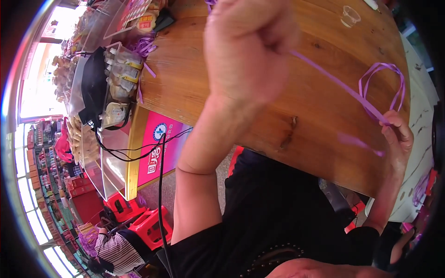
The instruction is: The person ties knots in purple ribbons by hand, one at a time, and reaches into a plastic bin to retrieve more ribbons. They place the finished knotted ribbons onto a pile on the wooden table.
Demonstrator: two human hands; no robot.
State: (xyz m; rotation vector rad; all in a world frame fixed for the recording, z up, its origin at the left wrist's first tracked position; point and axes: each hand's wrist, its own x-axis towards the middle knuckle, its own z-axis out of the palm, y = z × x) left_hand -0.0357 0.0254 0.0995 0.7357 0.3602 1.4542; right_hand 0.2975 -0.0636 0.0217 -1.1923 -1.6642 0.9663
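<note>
A thin purple ribbon (331,78) stretches taut across the wooden table between my two hands. My left hand (252,51), raised over the middle of the table and blurred, is closed in a fist around one stretch of it. My right hand (399,133), near the table's right edge, pinches the ribbon between thumb and fingers. A loop of the same ribbon (401,76) stands up above my right hand. Below the taut stretch, a loose ribbon end (357,142) shows smeared by motion. The fist hides how the ribbon lies inside it.
On the left, a clear bin (121,76) holds small bottles beside a purple ribbon bundle (143,47). A clear plastic cup (350,16) lies far right on the wooden table (185,76). A black cable (162,199) hangs left. Red stools (150,227) and a striped-topped person (119,252) are lower left.
</note>
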